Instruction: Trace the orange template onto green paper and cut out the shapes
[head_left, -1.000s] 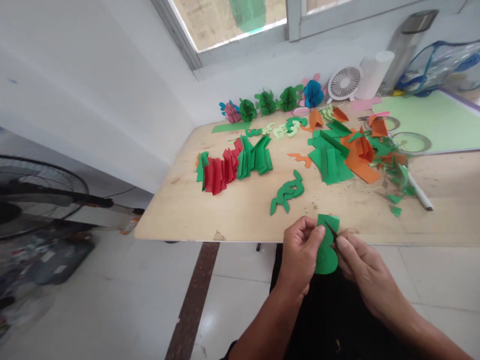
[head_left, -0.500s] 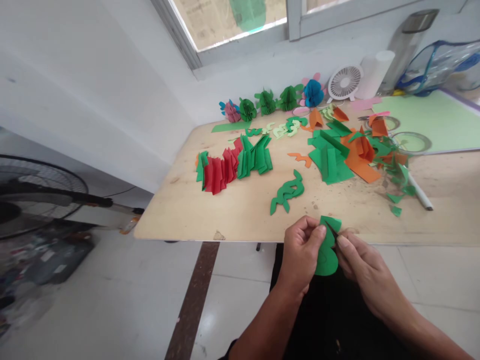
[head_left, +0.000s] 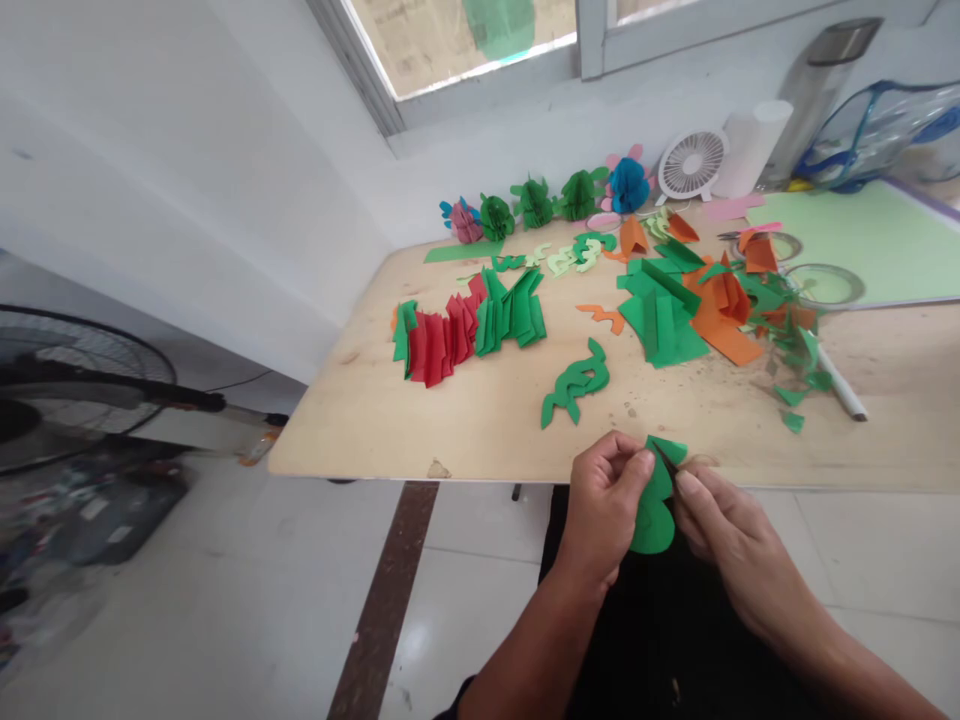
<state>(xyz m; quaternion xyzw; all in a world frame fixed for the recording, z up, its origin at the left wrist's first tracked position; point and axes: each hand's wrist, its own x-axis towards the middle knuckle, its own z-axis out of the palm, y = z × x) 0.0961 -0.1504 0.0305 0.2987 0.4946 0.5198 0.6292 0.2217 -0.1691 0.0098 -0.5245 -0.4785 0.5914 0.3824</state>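
Observation:
Between my hands, just off the table's front edge, is a piece of green paper (head_left: 654, 525) with rounded, curved edges. My left hand (head_left: 611, 500) pinches it from the left, thumb on top. Closed round a pair of small scissors (head_left: 665, 459), my right hand (head_left: 716, 515) is at the paper's right side. The dark blades lie across the upper part of the paper; the handles are hidden in my fingers. Beyond my left hand, wavy green paper cut-outs (head_left: 576, 385) lie stacked on the table.
On the wooden table (head_left: 360, 420) stand folded red papers (head_left: 431, 348) and green papers (head_left: 510, 315). Right of them are green and orange pieces (head_left: 724, 340), scraps and a white marker (head_left: 836, 378). Paper honeycomb figures (head_left: 536, 205) and a small white fan (head_left: 691, 165) line the wall.
The green paper has shifted slightly and its upper flap tilts a little more to the right around the scissors. Both hands keep their hold, nearly in place.

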